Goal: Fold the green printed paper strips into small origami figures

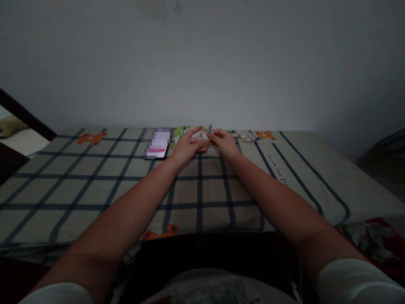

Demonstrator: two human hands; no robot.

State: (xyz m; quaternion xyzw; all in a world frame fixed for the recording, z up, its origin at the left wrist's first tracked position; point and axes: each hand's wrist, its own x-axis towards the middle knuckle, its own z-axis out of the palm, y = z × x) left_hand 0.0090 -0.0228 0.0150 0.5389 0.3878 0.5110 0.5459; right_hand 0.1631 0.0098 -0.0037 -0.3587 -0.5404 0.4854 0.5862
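Observation:
At the far side of the table, my left hand [189, 145] and my right hand [224, 143] are close together, fingers closed in pinches. Between them is a small folded piece of printed paper [205, 136], pale with green and reddish patches; one pointed corner sticks up. The fingers hide much of it. Behind and left of my left hand lies a green and white printed sheet [180, 132]; I cannot tell whether it joins the piece in my fingers. Right of my right hand lie several small patterned pieces [247, 137], too small to make out.
A phone [158, 144] with a lit screen lies left of my left hand. A checked cloth [126, 185] with orange bears covers the table, which meets a grey wall [202, 63] at the back. A dark frame [25, 118] stands at the left.

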